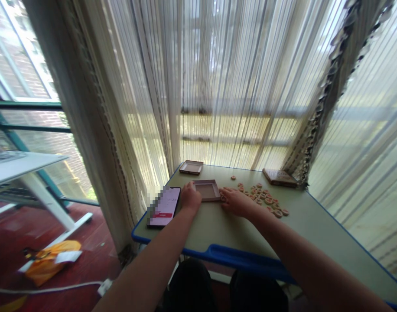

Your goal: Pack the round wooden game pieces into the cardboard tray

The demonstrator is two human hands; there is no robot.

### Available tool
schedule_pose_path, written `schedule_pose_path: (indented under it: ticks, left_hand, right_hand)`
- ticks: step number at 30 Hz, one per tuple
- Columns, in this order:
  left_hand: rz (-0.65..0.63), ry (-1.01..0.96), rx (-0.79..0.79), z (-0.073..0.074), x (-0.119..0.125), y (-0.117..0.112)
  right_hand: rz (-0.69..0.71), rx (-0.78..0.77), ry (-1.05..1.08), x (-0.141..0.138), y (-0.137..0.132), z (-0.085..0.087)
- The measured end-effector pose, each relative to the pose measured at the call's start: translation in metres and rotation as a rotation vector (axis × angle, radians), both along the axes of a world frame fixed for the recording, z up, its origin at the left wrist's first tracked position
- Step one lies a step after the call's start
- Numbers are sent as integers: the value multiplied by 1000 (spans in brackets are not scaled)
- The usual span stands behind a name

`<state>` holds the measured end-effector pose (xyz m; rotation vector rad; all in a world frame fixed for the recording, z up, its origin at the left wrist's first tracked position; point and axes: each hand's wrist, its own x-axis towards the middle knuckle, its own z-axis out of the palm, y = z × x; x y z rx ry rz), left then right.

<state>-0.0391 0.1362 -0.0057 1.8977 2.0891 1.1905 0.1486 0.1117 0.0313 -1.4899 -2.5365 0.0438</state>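
A small square wooden tray (pixel 207 190) lies on the pale green table (pixel 315 234). My left hand (pixel 189 198) rests closed against the tray's left edge, holding it. My right hand (pixel 235 201) lies just right of the tray, fingers curled over round wooden game pieces (pixel 266 200) scattered on the table; what sits under the fingers is hidden. Several more pieces spread out to the right of that hand.
A phone (pixel 164 206) with a lit screen lies at the table's left edge. A second wooden tray (pixel 191 167) sits at the back, a folded wooden board (pixel 279 177) at the back right. Sheer curtains hang behind. An orange bag (pixel 49 260) lies on the red floor.
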Motion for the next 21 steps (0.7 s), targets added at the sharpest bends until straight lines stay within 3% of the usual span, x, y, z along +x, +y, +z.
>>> schedule_pose_path:
  ticks: [5, 11, 16, 21]
  left_hand:
    - [-4, 1, -47, 1, 2, 0]
    - [-49, 63, -64, 4, 9, -5]
    - [-62, 37, -131, 8, 11, -5]
    - [-168, 22, -166, 11, 14, -5]
  right_hand:
    - [95, 8, 24, 34, -4, -5]
    - [103, 129, 130, 49, -4, -9]
    - [36, 112, 124, 60, -4, -9]
    - [-54, 26, 112, 72, 0, -6]
